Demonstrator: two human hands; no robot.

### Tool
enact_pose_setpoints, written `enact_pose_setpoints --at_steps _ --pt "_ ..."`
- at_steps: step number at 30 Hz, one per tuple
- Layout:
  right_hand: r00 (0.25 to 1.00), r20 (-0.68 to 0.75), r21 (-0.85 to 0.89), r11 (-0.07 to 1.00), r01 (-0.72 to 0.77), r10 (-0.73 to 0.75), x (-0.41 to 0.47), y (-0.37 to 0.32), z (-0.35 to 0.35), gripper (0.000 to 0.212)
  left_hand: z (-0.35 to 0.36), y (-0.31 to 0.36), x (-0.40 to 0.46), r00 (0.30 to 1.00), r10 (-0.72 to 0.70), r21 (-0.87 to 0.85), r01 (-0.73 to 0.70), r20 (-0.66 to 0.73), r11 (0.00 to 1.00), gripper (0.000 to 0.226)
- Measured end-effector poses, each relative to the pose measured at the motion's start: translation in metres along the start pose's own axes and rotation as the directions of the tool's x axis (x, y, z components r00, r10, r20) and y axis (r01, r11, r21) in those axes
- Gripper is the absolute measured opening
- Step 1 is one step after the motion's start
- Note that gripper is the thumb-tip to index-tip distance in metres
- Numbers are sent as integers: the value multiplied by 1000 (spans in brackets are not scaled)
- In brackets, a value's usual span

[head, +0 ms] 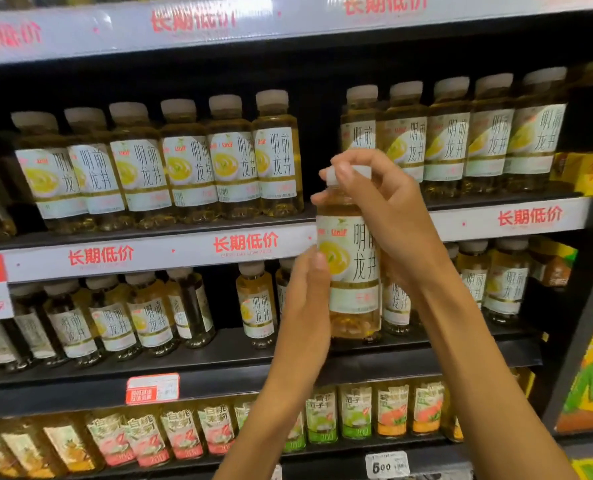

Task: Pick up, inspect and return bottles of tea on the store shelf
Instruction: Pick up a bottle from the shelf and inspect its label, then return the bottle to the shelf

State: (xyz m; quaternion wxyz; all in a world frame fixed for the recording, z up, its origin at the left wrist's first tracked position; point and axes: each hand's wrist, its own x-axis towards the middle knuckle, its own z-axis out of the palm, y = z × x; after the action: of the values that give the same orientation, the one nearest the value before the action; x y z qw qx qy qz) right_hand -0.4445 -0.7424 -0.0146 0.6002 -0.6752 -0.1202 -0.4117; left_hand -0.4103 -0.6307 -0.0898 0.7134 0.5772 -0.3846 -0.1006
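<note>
Two bare forearms reach up from the bottom edge toward a tea bottle (352, 258) held upright in the air in front of the shelves. It holds yellow tea and wears a pale label with dark characters and a white cap. The right hand (388, 216) curls over its top, fingers bent around the cap and neck, palm against the bottle's right side. The left hand (308, 299) lies along the bottle's lower left side with fingers straight and together, fingertips at the label's edge. Behind it, the middle shelf (509, 223) carries a row of matching bottles (187, 161) with a gap right behind the held one. Below, the next shelf (218, 358) holds more of them, and smaller colourful bottles (357, 410) stand lowest.
</note>
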Motion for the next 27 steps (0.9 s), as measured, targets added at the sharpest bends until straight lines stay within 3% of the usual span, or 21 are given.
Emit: enact_pose_setpoints --at_steps 3,7,10,15,27 --pt "992 -55 -41 993 112 -114 16 -4 0 10 -5 11 21 996 77 66 -79 36 995 30" --pt "964 -34 -75 962 261 -264 39 -14 -1 11 -5 19 39 973 221 232 -231 66 945 61" --pt "937 45 -121 929 349 -346 53 -22 -1 12 -6 22 57 954 301 233 -295 11 927 66" --pt "931 68 -228 903 364 -358 72 -18 -2 13 -4 23 80 949 310 226 -290 -58 930 70" --pt "897 -111 -403 844 353 -428 93 8 0 11 7 19 98 926 332 378 -247 -179 892 74"
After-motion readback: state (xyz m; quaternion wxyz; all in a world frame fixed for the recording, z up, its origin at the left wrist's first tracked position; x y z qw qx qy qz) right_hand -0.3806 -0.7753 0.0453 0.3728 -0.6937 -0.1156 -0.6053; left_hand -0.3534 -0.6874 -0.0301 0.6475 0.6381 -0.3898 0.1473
